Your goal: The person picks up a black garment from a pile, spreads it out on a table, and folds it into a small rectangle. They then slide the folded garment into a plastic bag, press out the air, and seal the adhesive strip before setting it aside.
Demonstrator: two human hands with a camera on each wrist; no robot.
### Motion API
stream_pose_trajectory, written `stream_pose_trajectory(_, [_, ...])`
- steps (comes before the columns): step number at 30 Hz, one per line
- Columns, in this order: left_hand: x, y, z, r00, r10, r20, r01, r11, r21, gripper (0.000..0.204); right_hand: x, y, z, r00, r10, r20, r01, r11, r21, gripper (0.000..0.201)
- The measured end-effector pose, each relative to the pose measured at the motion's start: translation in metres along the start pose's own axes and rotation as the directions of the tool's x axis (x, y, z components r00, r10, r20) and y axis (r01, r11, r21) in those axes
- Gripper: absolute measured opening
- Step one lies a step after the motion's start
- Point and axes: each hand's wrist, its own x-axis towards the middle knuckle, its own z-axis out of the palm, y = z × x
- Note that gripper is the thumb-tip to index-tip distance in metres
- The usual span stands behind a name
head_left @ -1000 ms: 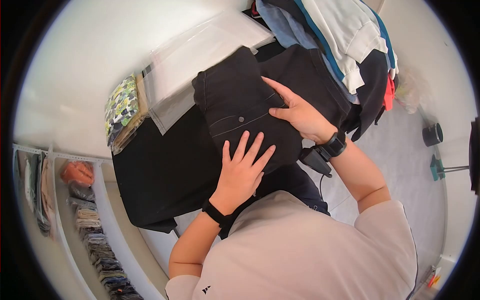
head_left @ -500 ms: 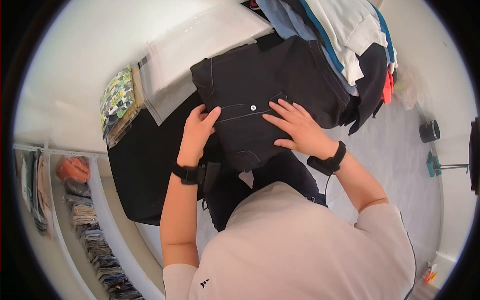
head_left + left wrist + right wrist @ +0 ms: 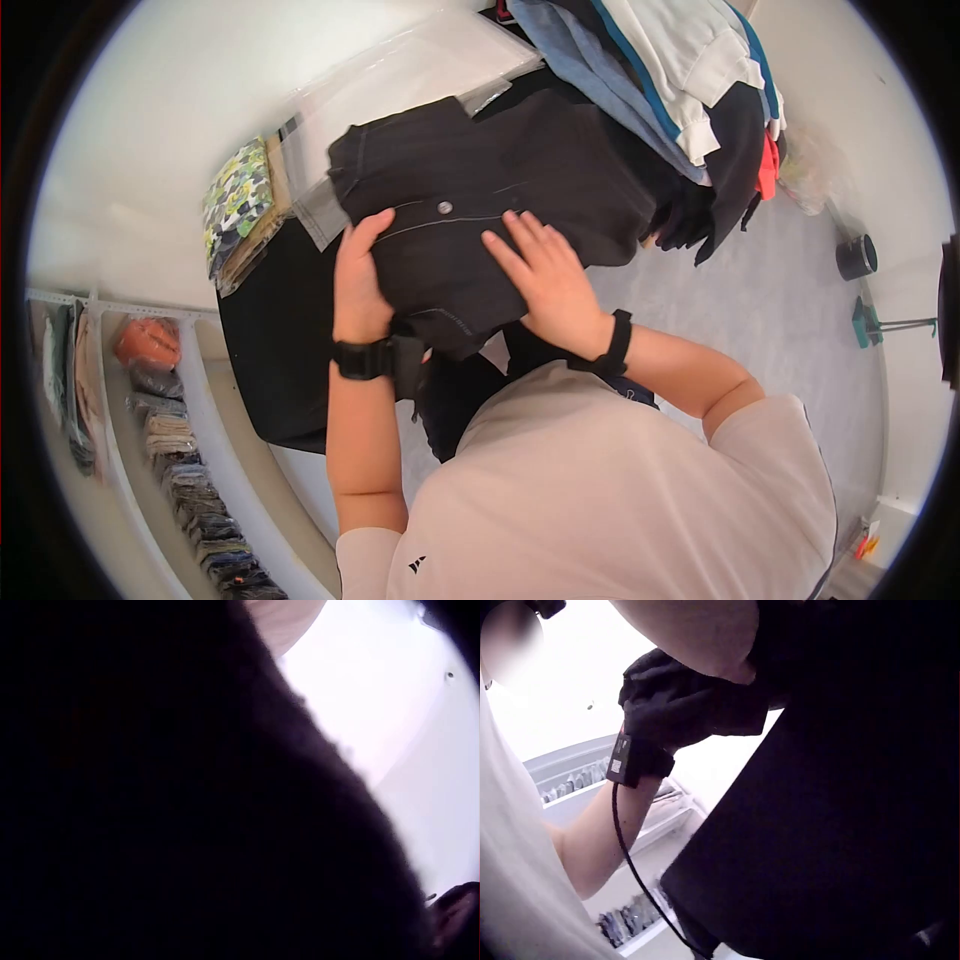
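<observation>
A folded black garment (image 3: 430, 255) with pale stitching and a round metal button lies across my lap side of the table. My left hand (image 3: 362, 290) grips its left edge, thumb on top and the other fingers hidden beneath. On the garment's front part, the fingers of my right hand (image 3: 562, 290) lie over the top; its thumb is out of sight in the head view. From below, in the right wrist view, part of my right hand (image 3: 705, 637) shows against the dark cloth (image 3: 840, 825). Dark cloth (image 3: 187, 787) covers most of the left wrist view.
Clear plastic bags (image 3: 400, 65) lie at the back of the black-covered table (image 3: 270, 350), beside a camouflage-patterned packet (image 3: 238, 190). More clothes, including a white sweatshirt (image 3: 680, 50), are heaped at the back right. Shelves (image 3: 200, 400) of bagged clothes stand at the left.
The garment has shifted left and now sits tilted. My left hand went from pressing on top to gripping its left edge; my right hand moved left and toward my body.
</observation>
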Motion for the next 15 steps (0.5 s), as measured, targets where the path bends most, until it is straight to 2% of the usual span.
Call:
stream_pose_trajectory(1, [-0.008, 0.011, -0.009, 1.0, 0.003, 0.0, -0.003, 1.0, 0.01, 0.031, 0.003, -0.009, 0.006, 1.0, -0.02, 0.019, 0.019, 0.999, 0.046, 0.091])
stream_pose_trajectory(2, [-0.019, 0.021, -0.014, 0.998, 0.062, -0.029, -0.061, 0.998, 0.03, 0.031, 0.007, -0.019, 0.01, 0.998, -0.046, 0.038, 0.041, 0.994, 0.102, 0.089])
stream_pose_trajectory(3, [-0.031, 0.03, -0.019, 0.991, 0.122, -0.057, -0.119, 0.992, 0.053, 0.031, 0.008, -0.027, 0.016, 0.996, -0.075, 0.048, 0.064, 0.979, 0.195, 0.086])
stream_pose_trajectory(5, [-0.05, 0.047, -0.028, 0.98, 0.161, -0.116, -0.149, 0.984, 0.102, 0.033, 0.011, -0.044, 0.027, 0.991, -0.099, 0.095, 0.049, 0.901, 0.43, 0.082])
stream_pose_trajectory(6, [-0.06, 0.055, -0.029, 0.974, 0.176, -0.141, -0.156, 0.978, 0.139, 0.033, 0.011, -0.05, 0.032, 0.99, -0.109, 0.094, 0.056, 0.894, 0.445, 0.082])
stream_pose_trajectory(7, [-0.067, 0.06, -0.031, 0.967, 0.192, -0.165, -0.163, 0.971, 0.172, 0.034, 0.012, -0.056, 0.037, 0.981, -0.116, 0.154, 0.007, 0.82, 0.572, 0.082])
stream_pose_trajectory(8, [-0.065, 0.065, -0.041, 0.969, 0.183, -0.168, -0.149, 0.969, 0.197, 0.026, 0.013, -0.06, 0.04, 0.968, -0.132, 0.214, -0.05, 0.731, 0.681, 0.081])
stream_pose_trajectory(9, [-0.065, 0.068, -0.04, 0.966, 0.191, -0.177, -0.155, 0.968, 0.199, 0.026, 0.013, -0.062, 0.042, 0.966, -0.143, 0.214, -0.044, 0.726, 0.686, 0.081])
stream_pose_trajectory(11, [-0.063, 0.073, -0.03, 0.976, 0.211, -0.058, -0.185, 0.935, 0.303, 0.035, 0.014, -0.062, 0.045, 0.956, -0.135, 0.26, -0.129, 0.604, 0.787, 0.077])
stream_pose_trajectory(12, [-0.062, 0.073, -0.019, 0.975, 0.214, -0.057, -0.188, 0.935, 0.302, 0.035, 0.012, -0.061, 0.047, 0.956, -0.137, 0.259, -0.126, 0.605, 0.786, 0.077])
stream_pose_trajectory(14, [-0.056, 0.071, 0.006, 0.97, 0.242, -0.009, -0.22, 0.899, 0.378, 0.048, 0.005, -0.055, 0.051, 0.956, -0.032, 0.291, -0.258, 0.379, 0.889, 0.063])
stream_pose_trajectory(15, [-0.048, 0.069, 0.008, 0.971, 0.24, -0.003, -0.222, 0.9, 0.374, 0.048, 0.008, -0.05, 0.042, 0.957, -0.027, 0.289, -0.257, 0.385, 0.887, 0.063])
